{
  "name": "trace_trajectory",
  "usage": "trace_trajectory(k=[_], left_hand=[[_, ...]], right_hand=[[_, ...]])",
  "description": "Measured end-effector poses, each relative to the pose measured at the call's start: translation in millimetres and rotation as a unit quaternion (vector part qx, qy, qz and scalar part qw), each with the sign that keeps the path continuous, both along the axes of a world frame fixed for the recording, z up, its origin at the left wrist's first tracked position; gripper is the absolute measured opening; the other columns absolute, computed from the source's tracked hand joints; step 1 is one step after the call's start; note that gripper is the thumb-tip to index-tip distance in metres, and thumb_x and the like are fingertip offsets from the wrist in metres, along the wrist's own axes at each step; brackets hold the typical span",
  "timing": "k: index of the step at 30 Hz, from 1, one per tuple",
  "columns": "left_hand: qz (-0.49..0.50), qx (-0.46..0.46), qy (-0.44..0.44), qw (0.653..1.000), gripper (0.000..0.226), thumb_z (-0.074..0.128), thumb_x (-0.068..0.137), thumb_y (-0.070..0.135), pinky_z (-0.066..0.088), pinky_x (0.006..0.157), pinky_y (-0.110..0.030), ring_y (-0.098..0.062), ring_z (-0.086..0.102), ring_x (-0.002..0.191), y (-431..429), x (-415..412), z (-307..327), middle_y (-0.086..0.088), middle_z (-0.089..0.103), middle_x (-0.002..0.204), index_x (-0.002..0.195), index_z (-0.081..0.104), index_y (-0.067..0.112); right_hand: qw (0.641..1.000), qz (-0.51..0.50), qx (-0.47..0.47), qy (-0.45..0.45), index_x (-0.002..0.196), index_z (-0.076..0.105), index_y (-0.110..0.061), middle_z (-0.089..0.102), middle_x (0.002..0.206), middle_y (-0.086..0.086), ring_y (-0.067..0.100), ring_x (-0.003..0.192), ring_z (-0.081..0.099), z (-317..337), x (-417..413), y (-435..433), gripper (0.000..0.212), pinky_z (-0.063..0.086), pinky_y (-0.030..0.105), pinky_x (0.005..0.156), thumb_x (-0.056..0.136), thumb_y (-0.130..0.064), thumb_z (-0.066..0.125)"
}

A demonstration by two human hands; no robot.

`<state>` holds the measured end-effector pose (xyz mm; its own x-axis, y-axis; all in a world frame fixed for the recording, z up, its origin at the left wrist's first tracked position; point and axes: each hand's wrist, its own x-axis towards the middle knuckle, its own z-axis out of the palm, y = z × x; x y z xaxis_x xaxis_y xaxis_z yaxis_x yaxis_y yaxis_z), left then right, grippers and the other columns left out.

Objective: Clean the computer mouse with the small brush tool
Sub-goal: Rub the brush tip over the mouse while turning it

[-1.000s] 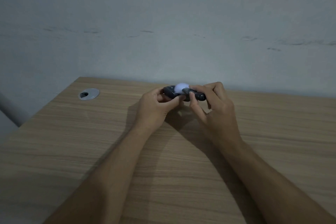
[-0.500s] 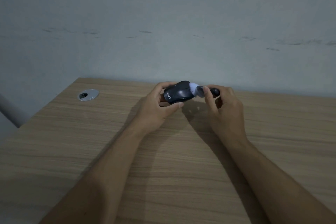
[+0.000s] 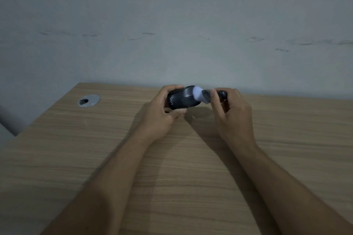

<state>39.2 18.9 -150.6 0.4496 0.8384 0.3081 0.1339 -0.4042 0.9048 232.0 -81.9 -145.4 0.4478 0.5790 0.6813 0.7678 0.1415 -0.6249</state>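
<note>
From the head camera, the one view there is, both hands work near the far edge of the bench (image 3: 191,177), close to the wall. The left hand (image 3: 162,114) has its grip wrapped around the black computer mouse (image 3: 181,99), thumb below and fingers over the far side, and seems to hold it just off the wood, tilted so its top and printed logo face the camera. The right hand (image 3: 231,112) has its grip closed on the dark handle of the small brush tool (image 3: 205,96), pinched between thumb and forefinger, with the pale bristle head pressed against the right-hand end of the mouse. Bristles and shell look to be touching, though blur makes the exact contact line hard to read. Off toward the far left corner sits a round metal cable grommet (image 3: 88,100), well apart from the work. The risks here seem modest but real: the mouse is held only at its left end, so a firm push from the brush could twist it out of the grip and drop it onto the bench near the far edge. The pinch on the handle sits close to the bristles, so a finger may smear the shell. Dim light could also hide missed dust in the seams.
</note>
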Motion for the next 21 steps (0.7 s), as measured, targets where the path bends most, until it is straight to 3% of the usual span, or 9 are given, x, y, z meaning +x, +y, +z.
trace_trajectory(k=[5,9,12,17,21], left_hand=[[-0.004,0.026,0.023,0.999,0.068,0.087,0.09,0.008,0.057,0.112,-0.052,-0.017,0.072,0.125,-0.5,0.8,0.4,0.015,0.074,0.138,0.143,0.061,0.042],[0.0,0.016,0.006,1.0,0.069,0.082,0.09,-0.003,0.059,0.111,-0.05,-0.014,0.071,0.129,-0.8,-0.5,2.6,0.014,0.073,0.139,0.143,0.063,0.037],[0.004,0.015,0.008,1.0,0.068,0.082,0.09,0.0,0.059,0.11,-0.051,-0.016,0.072,0.127,-2.0,-0.1,3.6,0.014,0.074,0.138,0.143,0.063,0.038],[-0.002,0.032,0.022,0.999,0.067,0.086,0.09,0.004,0.057,0.111,-0.044,-0.014,0.069,0.131,-4.3,0.8,3.5,0.015,0.072,0.14,0.145,0.061,0.034],[0.007,0.044,0.049,0.998,0.069,0.08,0.091,-0.004,0.059,0.104,-0.034,-0.012,0.071,0.123,-5.8,2.2,2.6,0.012,0.074,0.135,0.145,0.061,0.035]], right_hand=[[0.999,0.041,0.012,0.001,0.121,0.078,-0.016,0.071,0.103,-0.003,0.0,0.076,0.063,3.4,-4.1,-4.0,0.024,0.043,0.009,0.074,0.11,-0.034,0.066],[0.996,0.076,-0.004,-0.05,0.105,0.076,-0.01,0.068,0.092,0.001,0.009,0.075,0.057,1.7,-11.2,-2.5,0.019,0.039,0.009,0.072,0.109,-0.027,0.068],[0.997,0.052,-0.007,-0.05,0.099,0.075,-0.007,0.066,0.088,0.002,0.006,0.075,0.051,-0.6,-10.4,-0.9,0.022,0.036,0.004,0.072,0.108,-0.026,0.068],[1.0,-0.005,0.006,-0.012,0.116,0.079,-0.014,0.069,0.099,0.0,0.005,0.073,0.055,2.6,-0.8,-2.7,0.022,0.039,0.002,0.075,0.11,-0.031,0.067],[0.998,0.063,0.008,-0.029,0.125,0.079,-0.016,0.07,0.103,0.001,0.012,0.074,0.063,4.7,-9.8,-6.0,0.024,0.043,0.008,0.075,0.109,-0.03,0.069]])
